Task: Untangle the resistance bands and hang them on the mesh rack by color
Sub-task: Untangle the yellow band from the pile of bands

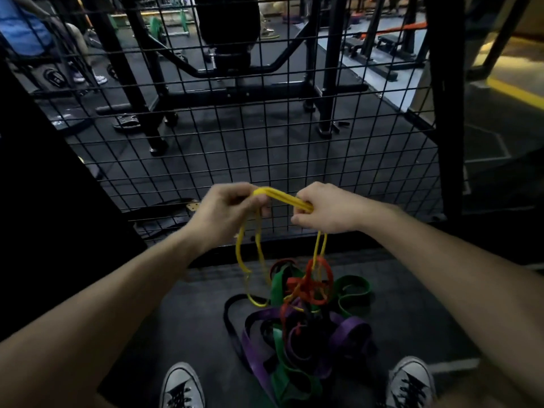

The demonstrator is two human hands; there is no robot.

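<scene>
Both hands hold a thin yellow band (282, 197) up in front of the black mesh rack (235, 136). My left hand (226, 210) pinches one end of the stretched part and my right hand (323, 212) grips the other. The band's loops hang down from both hands into a tangled pile (306, 328) on the floor. In that pile lie red bands (312, 287), green bands (353, 290), purple bands (350, 328) and a black band (232, 319). The yellow strands under my right hand run into the red knot.
My two grey sneakers (182, 387) stand on either side of the pile on the dark rubber floor. Behind the mesh are black gym machine frames (265, 83), benches and people's legs. A dark panel (44, 172) stands at the left, a black post (447, 113) at the right.
</scene>
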